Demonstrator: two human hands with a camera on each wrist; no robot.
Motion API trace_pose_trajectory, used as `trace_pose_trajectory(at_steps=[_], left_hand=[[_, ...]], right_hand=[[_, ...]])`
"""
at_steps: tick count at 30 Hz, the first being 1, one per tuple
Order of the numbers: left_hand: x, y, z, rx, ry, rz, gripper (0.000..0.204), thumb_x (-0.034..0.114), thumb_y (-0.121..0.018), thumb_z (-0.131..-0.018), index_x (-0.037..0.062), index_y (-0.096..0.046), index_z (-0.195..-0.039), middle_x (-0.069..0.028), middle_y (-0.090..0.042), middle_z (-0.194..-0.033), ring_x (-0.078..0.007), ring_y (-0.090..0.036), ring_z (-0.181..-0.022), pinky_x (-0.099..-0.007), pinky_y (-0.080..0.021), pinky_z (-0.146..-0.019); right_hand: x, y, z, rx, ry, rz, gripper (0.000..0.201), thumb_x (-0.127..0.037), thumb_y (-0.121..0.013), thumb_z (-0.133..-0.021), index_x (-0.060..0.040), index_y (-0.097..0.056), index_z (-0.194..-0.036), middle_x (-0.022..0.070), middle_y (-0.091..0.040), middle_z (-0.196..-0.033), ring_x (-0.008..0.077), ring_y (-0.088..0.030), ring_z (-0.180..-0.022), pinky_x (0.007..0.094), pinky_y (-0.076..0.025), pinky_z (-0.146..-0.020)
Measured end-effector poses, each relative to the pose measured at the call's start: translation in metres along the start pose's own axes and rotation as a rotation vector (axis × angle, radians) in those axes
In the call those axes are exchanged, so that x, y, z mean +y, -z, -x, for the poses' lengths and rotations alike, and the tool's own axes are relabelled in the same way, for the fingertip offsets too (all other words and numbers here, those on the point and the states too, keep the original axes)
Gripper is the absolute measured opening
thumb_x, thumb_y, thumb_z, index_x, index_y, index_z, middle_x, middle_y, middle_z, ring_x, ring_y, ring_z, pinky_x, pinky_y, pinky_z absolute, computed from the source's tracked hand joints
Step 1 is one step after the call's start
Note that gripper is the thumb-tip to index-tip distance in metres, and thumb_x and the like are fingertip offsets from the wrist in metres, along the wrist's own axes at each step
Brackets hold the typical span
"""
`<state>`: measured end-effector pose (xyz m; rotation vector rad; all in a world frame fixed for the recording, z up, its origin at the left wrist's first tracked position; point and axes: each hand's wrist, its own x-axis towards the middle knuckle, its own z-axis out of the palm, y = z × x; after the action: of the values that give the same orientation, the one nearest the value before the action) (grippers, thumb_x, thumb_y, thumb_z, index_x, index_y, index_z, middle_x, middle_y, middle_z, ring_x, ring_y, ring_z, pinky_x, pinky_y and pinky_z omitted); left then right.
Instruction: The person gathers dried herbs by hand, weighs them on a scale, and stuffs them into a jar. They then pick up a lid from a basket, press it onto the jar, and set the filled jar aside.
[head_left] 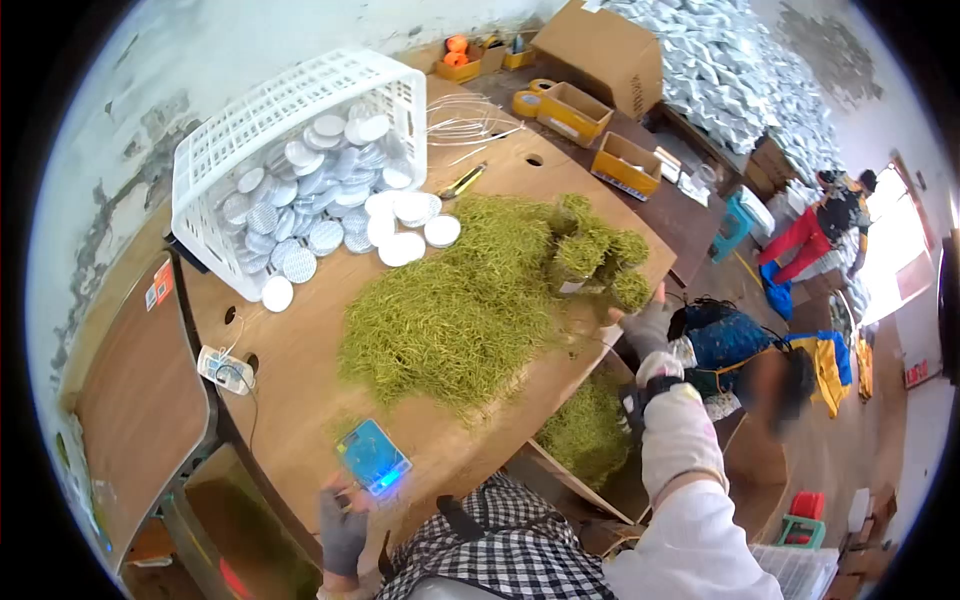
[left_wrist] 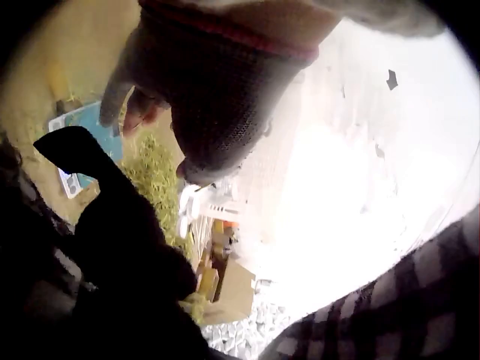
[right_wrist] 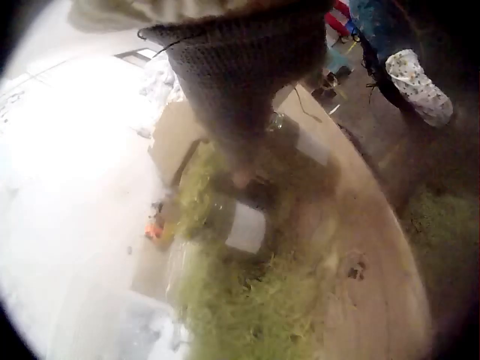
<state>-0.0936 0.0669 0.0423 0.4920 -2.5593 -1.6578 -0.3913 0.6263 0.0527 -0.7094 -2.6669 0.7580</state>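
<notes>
My gloved left hand (head_left: pixel 343 530) hovers by the near edge of a blue scale (head_left: pixel 372 457) with a lit display. In the left wrist view the same hand (left_wrist: pixel 217 94) has loose fingers and holds nothing. At the table's right edge my right hand (head_left: pixel 645 325) is at a round container filled with green strands (head_left: pixel 630 290), thumb and a finger on different sides of it; a firm hold is unclear. The blurred right wrist view has that hand (right_wrist: pixel 232 90) above a container with a white label (right_wrist: pixel 245 227). More filled containers (head_left: pixel 578 255) stand beside a large green heap (head_left: pixel 450 300).
A tipped white basket (head_left: pixel 300 95) spills round white discs (head_left: pixel 325 237) at the back left. A yellow cutter (head_left: pixel 463 181), small boxes (head_left: pixel 574 112) and a power strip (head_left: pixel 226 370) lie around. Below the edge is an open box of green strands (head_left: pixel 585 430). People are at the right.
</notes>
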Motion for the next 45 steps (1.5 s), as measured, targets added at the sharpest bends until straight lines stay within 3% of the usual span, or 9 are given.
trace_pose_trajectory(at_steps=[3, 8, 11, 17, 19, 25, 31, 38, 45], left_hand=[[-0.002, 0.003, 0.011, 0.076, 0.095, -0.038, 0.054, 0.023, -0.073, -0.091, 0.0019, -0.052, -0.136, -0.0113, -0.057, -0.119, -0.0190, -0.057, -0.097, -0.0347, -0.052, -0.083], [0.000, -0.006, 0.011, 0.087, 0.195, -0.052, 0.052, 0.026, -0.072, -0.092, 0.0006, -0.053, -0.133, -0.0120, -0.057, -0.117, -0.0207, -0.057, -0.099, -0.0362, -0.052, -0.083], [0.007, -0.012, -0.001, 0.101, 0.105, -0.082, 0.053, 0.028, -0.072, -0.093, 0.0003, -0.052, -0.133, -0.0118, -0.056, -0.116, -0.0214, -0.057, -0.101, -0.0362, -0.052, -0.084], [0.024, -0.015, -0.009, 0.043, 0.029, 0.004, 0.054, 0.026, -0.072, -0.094, 0.0005, -0.051, -0.136, -0.0140, -0.056, -0.116, -0.0222, -0.060, -0.098, -0.0357, -0.052, -0.084], [0.013, -0.016, -0.009, 0.007, -0.073, -0.075, 0.054, 0.024, -0.072, -0.094, 0.0011, -0.050, -0.138, -0.0147, -0.055, -0.117, -0.0218, -0.061, -0.097, -0.0356, -0.053, -0.083], [0.035, -0.005, 0.000, 0.020, -0.013, 0.071, 0.056, 0.023, -0.073, -0.094, -0.0024, -0.049, -0.138, -0.0152, -0.054, -0.115, -0.0203, -0.063, -0.092, -0.0341, -0.054, -0.080], [0.004, 0.012, 0.025, 0.093, -0.036, 0.030, 0.056, 0.022, -0.075, -0.092, -0.0029, -0.050, -0.135, -0.0166, -0.055, -0.114, -0.0207, -0.065, -0.091, -0.0338, -0.054, -0.080], [-0.018, 0.022, 0.047, 0.162, -0.054, -0.029, 0.051, 0.022, -0.075, -0.091, -0.0029, -0.053, -0.130, -0.0179, -0.056, -0.115, -0.0244, -0.063, -0.092, -0.0362, -0.052, -0.083], [-0.017, 0.026, 0.044, 0.158, -0.056, -0.150, 0.051, 0.026, -0.073, -0.092, -0.0035, -0.054, -0.128, -0.0191, -0.056, -0.117, -0.0268, -0.062, -0.098, -0.0370, -0.051, -0.086]], right_hand=[[0.013, -0.028, -0.040, 0.016, -0.013, 0.057, 0.127, -0.040, -0.098, -0.059, -0.0171, -0.025, -0.162, 0.0311, -0.028, -0.155, 0.0441, -0.037, -0.142, 0.0423, -0.037, -0.118], [0.011, -0.026, -0.048, -0.108, 0.095, 0.104, 0.081, -0.035, -0.092, -0.069, -0.0123, -0.060, -0.139, 0.0246, -0.050, -0.138, 0.0393, -0.056, -0.124, 0.0410, -0.047, -0.108], [0.008, -0.016, -0.024, -0.123, 0.197, 0.097, 0.078, -0.033, -0.091, -0.070, -0.0120, -0.060, -0.138, 0.0248, -0.052, -0.135, 0.0381, -0.057, -0.122, 0.0409, -0.048, -0.106], [-0.065, 0.034, 0.099, -0.216, 0.574, -0.094, 0.073, -0.022, -0.089, -0.072, -0.0099, -0.059, -0.138, 0.0239, -0.054, -0.134, 0.0391, -0.059, -0.119, 0.0456, -0.049, -0.104], [-0.090, 0.036, 0.150, -0.394, 0.718, -0.255, 0.073, -0.021, -0.089, -0.071, -0.0112, -0.059, -0.137, 0.0243, -0.057, -0.133, 0.0394, -0.055, -0.125, 0.0475, -0.046, -0.107], [-0.158, -0.010, 0.257, -0.672, 0.929, -0.154, 0.074, -0.027, -0.087, -0.073, -0.0172, -0.059, -0.141, 0.0273, -0.050, -0.138, 0.0451, -0.053, -0.123, 0.0496, -0.047, -0.105], [-0.164, -0.077, 0.296, -0.600, 1.116, -0.035, 0.075, -0.034, -0.083, -0.079, -0.0171, -0.054, -0.146, 0.0283, -0.045, -0.141, 0.0479, -0.049, -0.123, 0.0519, -0.047, -0.103], [-0.177, -0.070, 0.293, -0.613, 1.157, 0.006, 0.079, -0.041, -0.080, -0.082, -0.0140, -0.051, -0.150, 0.0293, -0.044, -0.144, 0.0493, -0.049, -0.125, 0.0551, -0.045, -0.103], [-0.180, -0.077, 0.295, -0.482, 1.224, 0.041, 0.057, -0.034, -0.066, -0.094, -0.0118, -0.056, -0.146, 0.0290, -0.043, -0.148, 0.0491, -0.049, -0.127, 0.0560, -0.042, -0.106]])
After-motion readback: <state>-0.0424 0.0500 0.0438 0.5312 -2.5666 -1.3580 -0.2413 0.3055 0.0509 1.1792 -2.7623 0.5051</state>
